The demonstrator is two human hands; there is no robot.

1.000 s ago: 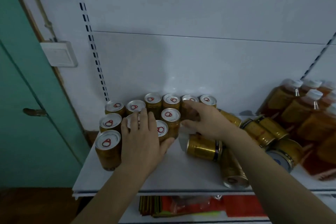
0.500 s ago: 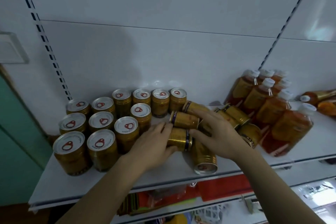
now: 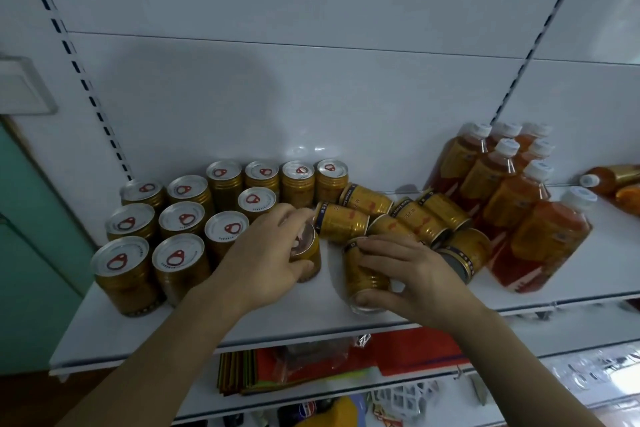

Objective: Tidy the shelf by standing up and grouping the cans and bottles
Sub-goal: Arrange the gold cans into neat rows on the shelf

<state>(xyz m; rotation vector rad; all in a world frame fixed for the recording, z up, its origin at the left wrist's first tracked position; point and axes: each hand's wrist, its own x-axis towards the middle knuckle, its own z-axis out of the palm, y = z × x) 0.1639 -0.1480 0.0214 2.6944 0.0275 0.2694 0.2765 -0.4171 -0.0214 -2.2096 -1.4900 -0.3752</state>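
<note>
— While my right hand (image 3: 412,274) closes around a tipped can (image 3: 363,274) low in mid-frame, what is the left doing?

— My left hand (image 3: 273,253) grips a can (image 3: 306,253) that lay flat half a second ago; now it's nearly upright beside the standing cans (image 3: 180,218) at centre left.

— So the group grows?

— By one, I judge. Behind, fallen cans (image 3: 412,218) are heaped mid-shelf (image 3: 311,319), bottles (image 3: 502,184) at right, two lying flat far right.

white back panel (image 3: 311,87) | slotted upright (image 3: 74,62) | teal door (image 3: 31,236)
</note>
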